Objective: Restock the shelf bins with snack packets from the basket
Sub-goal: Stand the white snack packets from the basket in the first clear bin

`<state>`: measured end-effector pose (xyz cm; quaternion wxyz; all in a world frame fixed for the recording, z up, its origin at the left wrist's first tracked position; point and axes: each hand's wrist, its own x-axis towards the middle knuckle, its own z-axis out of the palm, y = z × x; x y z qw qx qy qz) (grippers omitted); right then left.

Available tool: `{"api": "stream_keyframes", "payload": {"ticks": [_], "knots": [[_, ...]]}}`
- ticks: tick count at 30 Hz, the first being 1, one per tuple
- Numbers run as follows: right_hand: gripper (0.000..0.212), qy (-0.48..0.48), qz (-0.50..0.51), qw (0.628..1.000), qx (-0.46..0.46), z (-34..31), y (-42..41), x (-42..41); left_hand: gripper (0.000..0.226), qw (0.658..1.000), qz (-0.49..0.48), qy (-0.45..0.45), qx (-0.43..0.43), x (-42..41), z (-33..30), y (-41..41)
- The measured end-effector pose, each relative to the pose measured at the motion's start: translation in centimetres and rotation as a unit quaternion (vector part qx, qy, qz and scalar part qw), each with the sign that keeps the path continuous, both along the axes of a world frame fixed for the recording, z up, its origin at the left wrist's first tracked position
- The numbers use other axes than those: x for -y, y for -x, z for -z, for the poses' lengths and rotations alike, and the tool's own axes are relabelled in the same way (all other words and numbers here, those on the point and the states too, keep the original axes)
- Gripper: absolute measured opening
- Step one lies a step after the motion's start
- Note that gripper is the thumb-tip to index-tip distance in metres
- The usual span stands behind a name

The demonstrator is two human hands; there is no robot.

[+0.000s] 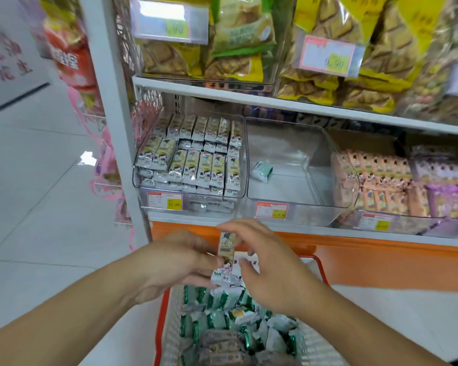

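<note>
Head view, nearest first: the red-rimmed basket [161, 313] sits below my forearms, heaped with green-and-white snack packets [222, 302] and a few darker ones at the bottom edge; just above it my left hand [169, 262] grips a small stack of white packets [224, 276], fingers curled round them; my right hand [267, 262] meets it from the other side, fingertips pinching a slim packet [226, 245] that stands upright over the stack; both hands hover over the far end of the basket. Beyond them runs the orange base of the shelf [354, 249]; on the shelf above it, the left clear bin [191, 159] is packed with neat rows of matching white packets; the middle bin [296, 165] holds a single green packet [261, 170]; the bin to the right [381, 180] is full of peach-coloured packets; on the top shelf stand large yellow bags [328, 48] with price tags.
</note>
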<state>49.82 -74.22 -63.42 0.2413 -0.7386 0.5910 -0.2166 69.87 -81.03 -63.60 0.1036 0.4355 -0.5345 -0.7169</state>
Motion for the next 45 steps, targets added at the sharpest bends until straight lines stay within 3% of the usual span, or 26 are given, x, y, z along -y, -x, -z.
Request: {"api": "stream_keyframes", "payload": {"ticks": [3, 7, 14, 17, 19, 21, 23, 28, 34, 40, 43, 45], "knots": [[0.056, 0.033, 0.024, 0.999, 0.025, -1.5, 0.7, 0.7, 0.030, 0.999, -0.046, 0.013, -0.013, 0.4, -1.3, 0.0], [0.074, 0.017, 0.009, 1.000, 0.009, -2.1, 1.3, 1.2, 0.032, 0.996, -0.081, 0.013, -0.040, 0.5, -2.4, 0.4], [0.077, -0.003, 0.028, 1.000, -0.001, -2.3, 0.7, 1.7, 0.033, 0.998, -0.057, 0.032, -0.026, 1.4, -2.3, 0.0], [0.077, -0.002, 0.052, 0.999, 0.012, -2.5, 0.1, 2.1, 0.024, 0.991, -0.052, 0.119, 0.030, 2.2, -2.6, -0.4], [0.077, 0.003, 0.067, 0.998, 0.015, -2.9, -0.2, 2.8, 0.024, 0.943, -0.028, 0.296, 0.151, 3.3, -2.7, -1.4], [0.076, 0.009, 0.078, 0.997, 0.023, -3.7, -0.7, 4.0, 0.034, 0.848, -0.013, 0.462, 0.261, 4.5, -2.9, -2.9], [0.075, 0.020, 0.082, 0.996, 0.027, -4.5, -1.5, 6.1, 0.043, 0.793, -0.012, 0.523, 0.313, 5.6, -2.9, -4.3], [0.071, 0.029, 0.085, 0.995, 0.038, -5.4, -4.3, 14.2, 0.053, 0.781, 0.015, 0.489, 0.387, 7.0, -2.8, -6.3], [0.065, -0.038, 0.062, 0.997, 0.002, -5.7, -6.9, 20.8, 0.056, 0.786, 0.030, 0.474, 0.396, 7.3, -2.8, -6.7], [0.057, -0.051, 0.054, 0.997, -0.011, -4.7, -6.9, 21.8, 0.056, 0.788, 0.029, 0.480, 0.384, 7.6, -2.5, -7.0], [0.064, -0.027, 0.048, 0.998, -0.009, -4.3, -6.4, 21.2, 0.053, 0.792, 0.024, 0.484, 0.371, 7.4, -2.5, -6.9], [0.057, 0.004, 0.059, 0.998, 0.024, -4.3, -6.1, 19.8, 0.047, 0.783, 0.014, 0.504, 0.363, 7.2, -2.5, -6.6]]}}
